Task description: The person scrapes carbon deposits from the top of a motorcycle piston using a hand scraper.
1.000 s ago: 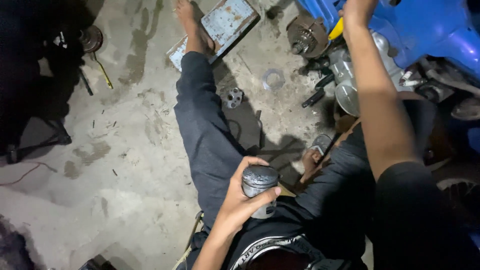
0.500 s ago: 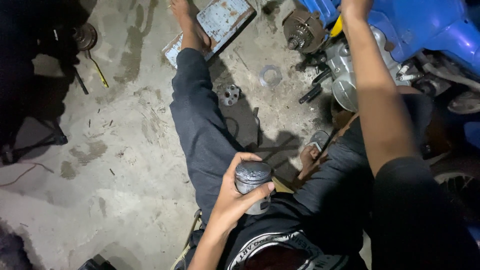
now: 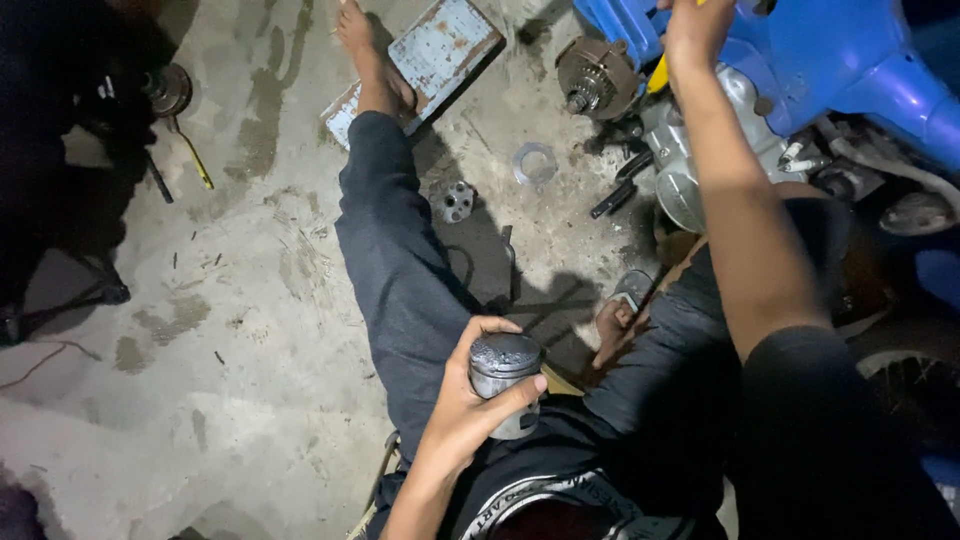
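The fingers (image 3: 505, 392) of the left hand (image 3: 470, 410) were curled closed around one short metal cylinder (image 3: 505, 375), a piston-like part with a dark, sooty crown facing up. The thumb lay across its front wall and the other fingers wrapped behind it, so the cylinder stood nearly upright in the grip, held over the person's lap, just above the dark trouser leg (image 3: 400, 270).

The right hand (image 3: 695, 30) was stretched up to the blue motorcycle (image 3: 840, 60), closed around a yellow-handled tool (image 3: 657, 75) of which only a little showed; how tightly the fingers closed could not be told, as the hand was cut by the frame's edge.

On the concrete floor (image 3: 250, 330) lay one flat metal ring (image 3: 534, 163), one small round plate with holes (image 3: 457, 201), and one geared engine part (image 3: 597, 78) beside the grey engine casing (image 3: 690, 160). One bare foot (image 3: 365, 55) rested against a worn, pale blue metal plate (image 3: 430, 60). One yellow-handled screwdriver (image 3: 192, 155) lay well apart to the left.
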